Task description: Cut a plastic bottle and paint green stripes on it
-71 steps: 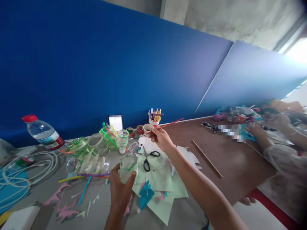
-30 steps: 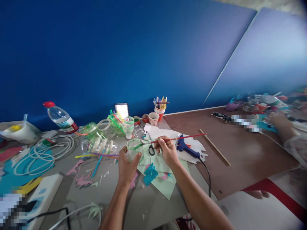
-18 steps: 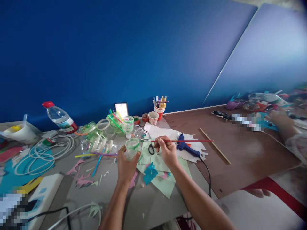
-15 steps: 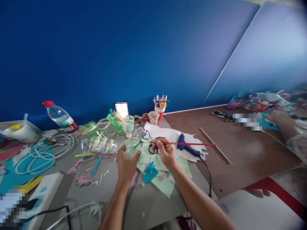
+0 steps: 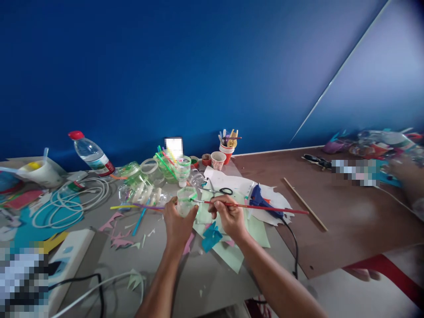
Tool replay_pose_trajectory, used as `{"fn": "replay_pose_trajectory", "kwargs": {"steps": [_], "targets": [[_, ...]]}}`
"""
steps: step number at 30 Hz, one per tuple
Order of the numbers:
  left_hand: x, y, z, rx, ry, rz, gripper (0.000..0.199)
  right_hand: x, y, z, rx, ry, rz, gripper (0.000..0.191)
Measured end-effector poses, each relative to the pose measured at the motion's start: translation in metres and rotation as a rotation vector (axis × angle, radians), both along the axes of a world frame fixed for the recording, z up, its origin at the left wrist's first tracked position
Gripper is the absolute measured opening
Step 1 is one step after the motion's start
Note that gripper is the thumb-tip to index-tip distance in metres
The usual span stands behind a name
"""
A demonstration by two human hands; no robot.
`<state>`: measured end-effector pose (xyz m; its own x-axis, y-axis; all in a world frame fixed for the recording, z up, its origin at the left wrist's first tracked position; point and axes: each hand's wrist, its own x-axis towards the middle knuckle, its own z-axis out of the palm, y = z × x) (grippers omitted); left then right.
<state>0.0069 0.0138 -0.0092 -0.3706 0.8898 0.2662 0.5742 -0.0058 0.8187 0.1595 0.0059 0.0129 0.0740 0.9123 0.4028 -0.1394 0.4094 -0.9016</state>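
My left hand (image 5: 179,221) is wrapped around a clear plastic piece (image 5: 186,201), which looks like a cut bottle section with green paint along its rim. In my right hand (image 5: 228,214), pinched between thumb and fingers, is a red-handled paintbrush (image 5: 265,207). Its bristle tip meets the plastic piece near the right side of the green rim. Under and behind my hands lie pale green paper sheets (image 5: 235,258) and a pair of scissors (image 5: 226,191). A blue glue gun (image 5: 261,201) rests on torn white paper (image 5: 281,204), just right of my right hand.
Cut plastic bottles (image 5: 134,176), colored straws, paper cups (image 5: 218,160) and a red-capped water bottle (image 5: 91,154) line the back. A coiled white cable (image 5: 71,201) and power strip (image 5: 71,260) lie left. A wooden stick (image 5: 304,203) is at right, beyond it another person's hand (image 5: 406,172).
The whole view has shifted slightly, moving the table's contents rightward. The brush tip stays at the plastic piece's rim, and the scissors behind my right hand show more fully.
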Motion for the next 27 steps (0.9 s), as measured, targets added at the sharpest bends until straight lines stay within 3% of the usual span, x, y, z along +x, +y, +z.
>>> {"fn": "replay_pose_trajectory", "kwargs": {"steps": [8, 17, 24, 27], "targets": [[0.001, -0.0003, -0.0007, 0.04, 0.059, 0.003, 0.054, -0.0057, -0.0018, 0.0013, -0.005, 0.024, 0.027, 0.022], [-0.001, 0.0001, -0.005, 0.058, 0.095, 0.03, 0.055, 0.0016, 0.0022, -0.0016, 0.052, -0.023, -0.126, 0.017], [0.0019, -0.0023, 0.0007, 0.048, 0.171, 0.045, 0.053, -0.0057, -0.0014, -0.0047, 0.092, -0.028, 0.002, 0.014], [0.0015, -0.002, -0.0008, 0.057, 0.204, 0.059, 0.056, -0.006, -0.0007, -0.0068, 0.085, -0.052, -0.056, 0.013]]}}
